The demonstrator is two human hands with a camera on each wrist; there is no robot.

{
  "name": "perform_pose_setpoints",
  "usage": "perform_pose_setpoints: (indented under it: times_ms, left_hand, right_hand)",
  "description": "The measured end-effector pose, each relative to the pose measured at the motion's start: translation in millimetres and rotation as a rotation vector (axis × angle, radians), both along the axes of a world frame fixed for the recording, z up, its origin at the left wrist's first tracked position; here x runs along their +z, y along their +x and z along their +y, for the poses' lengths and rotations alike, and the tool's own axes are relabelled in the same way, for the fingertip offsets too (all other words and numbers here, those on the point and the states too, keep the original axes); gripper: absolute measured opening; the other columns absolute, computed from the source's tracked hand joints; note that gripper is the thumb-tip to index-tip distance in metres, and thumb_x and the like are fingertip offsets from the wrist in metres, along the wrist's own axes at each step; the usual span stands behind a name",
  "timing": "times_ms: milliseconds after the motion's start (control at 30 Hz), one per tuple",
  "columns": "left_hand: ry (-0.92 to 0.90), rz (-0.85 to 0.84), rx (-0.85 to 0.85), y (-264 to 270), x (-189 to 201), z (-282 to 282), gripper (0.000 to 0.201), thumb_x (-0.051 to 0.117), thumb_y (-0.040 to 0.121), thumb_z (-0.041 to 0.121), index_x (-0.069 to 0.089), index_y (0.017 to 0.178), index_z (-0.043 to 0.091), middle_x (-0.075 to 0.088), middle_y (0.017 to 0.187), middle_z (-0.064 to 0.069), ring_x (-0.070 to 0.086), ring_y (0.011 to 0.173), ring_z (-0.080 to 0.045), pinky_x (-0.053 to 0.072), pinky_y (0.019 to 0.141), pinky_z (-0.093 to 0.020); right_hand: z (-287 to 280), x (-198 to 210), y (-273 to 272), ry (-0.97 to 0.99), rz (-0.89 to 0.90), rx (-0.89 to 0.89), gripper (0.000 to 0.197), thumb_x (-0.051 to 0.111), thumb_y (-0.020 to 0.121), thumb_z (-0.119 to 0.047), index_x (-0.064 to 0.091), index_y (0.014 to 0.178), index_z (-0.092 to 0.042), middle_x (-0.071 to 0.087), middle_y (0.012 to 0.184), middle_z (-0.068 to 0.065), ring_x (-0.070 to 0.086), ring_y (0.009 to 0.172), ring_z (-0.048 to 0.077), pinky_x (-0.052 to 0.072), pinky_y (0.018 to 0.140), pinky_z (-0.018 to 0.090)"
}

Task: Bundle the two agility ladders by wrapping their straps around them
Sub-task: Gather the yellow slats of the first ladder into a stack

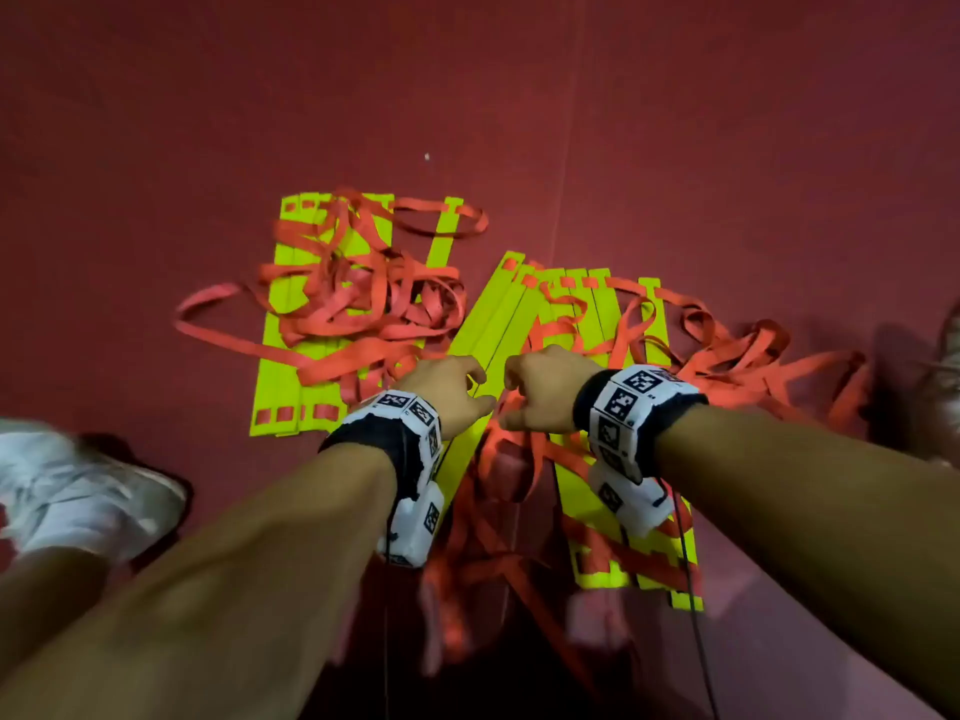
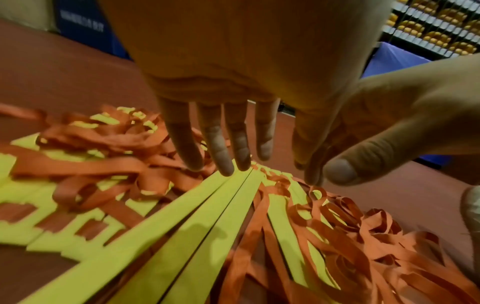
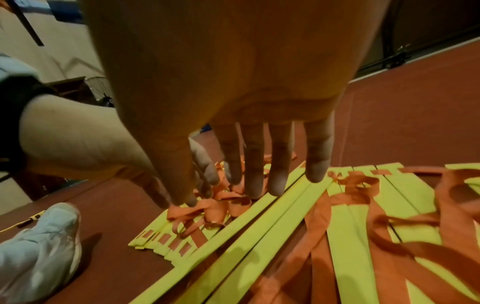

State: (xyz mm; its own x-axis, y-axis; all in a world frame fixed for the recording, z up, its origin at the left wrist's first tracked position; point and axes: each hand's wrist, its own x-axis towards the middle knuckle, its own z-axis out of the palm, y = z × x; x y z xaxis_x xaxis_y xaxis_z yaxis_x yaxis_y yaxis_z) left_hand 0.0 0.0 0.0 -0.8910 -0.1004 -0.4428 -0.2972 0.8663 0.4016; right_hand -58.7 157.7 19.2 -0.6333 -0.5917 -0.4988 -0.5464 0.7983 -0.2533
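Hands: left hand (image 1: 451, 394) and right hand (image 1: 545, 392) side by side, fingers extended and relaxed, holding nothing; poised over the near ladder
Near ladder: yellow rungs (image 1: 498, 324) run lengthwise away from the hands, fanned; both hands equally close
Obstruction: orange straps (image 1: 737, 356) tangled across the rungs
Far ladder: second rung stack (image 1: 291, 356) left, on the red floor (image 1: 156, 148); white shoe (image 1: 78, 491) beside it

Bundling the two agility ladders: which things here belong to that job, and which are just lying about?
Part of the job:
- left ladder, yellow rungs under tangled straps
- right ladder, rungs fanned out
- orange straps, loose
- left hand and right hand, both open above the rungs

Just there:
- white shoe
- red floor
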Motion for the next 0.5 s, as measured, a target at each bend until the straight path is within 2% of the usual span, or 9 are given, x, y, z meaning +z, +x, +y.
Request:
perform_pose_setpoints:
  times_ms: [133,233,367,500]
  left_hand:
    - [0.044,-0.069,0.046,3.6,-37.5,-3.9,0.037,0.069,0.091,0.041,0.066,0.123,0.023,0.07,0.117,-0.003,0.062,0.112,-0.026,0.05,0.09,-0.035]
    - [0.059,-0.14,0.058,7.8,-66.7,-2.2,0.04,0.07,0.091,0.041,0.064,0.127,0.023,0.067,0.128,-0.003,0.059,0.12,-0.027,0.05,0.096,-0.036]
    - [0.087,-0.199,0.109,10.7,-93.3,-0.2,0.047,0.071,0.091,0.033,0.059,0.135,0.02,0.058,0.143,-0.005,0.053,0.131,-0.029,0.046,0.101,-0.036]
    - [0.042,-0.229,0.111,7.5,-110.1,-0.1,0.055,0.071,0.094,0.026,0.05,0.144,0.015,0.048,0.15,-0.01,0.047,0.136,-0.032,0.042,0.102,-0.037]
  right_hand:
    - [-9.5,-24.6,-3.6,0.064,-0.107,-0.02,0.048,0.069,0.086,-0.051,0.059,0.115,-0.015,0.065,0.108,0.008,0.061,0.099,0.031,0.054,0.08,0.04]
    - [-9.2,-42.8,-5.0,0.053,-0.151,-0.046,0.046,0.067,0.089,-0.048,0.058,0.117,-0.013,0.064,0.112,0.009,0.059,0.097,0.029,0.048,0.074,0.034]
    - [-10.3,-58.5,-5.0,0.047,-0.21,-0.113,0.049,0.07,0.087,-0.047,0.059,0.124,-0.016,0.065,0.122,0.009,0.062,0.109,0.03,0.054,0.087,0.04]
    - [-13.0,-68.0,-8.4,0.031,-0.254,-0.155,0.045,0.07,0.088,-0.044,0.06,0.124,-0.018,0.064,0.123,0.007,0.061,0.11,0.029,0.047,0.078,0.032]
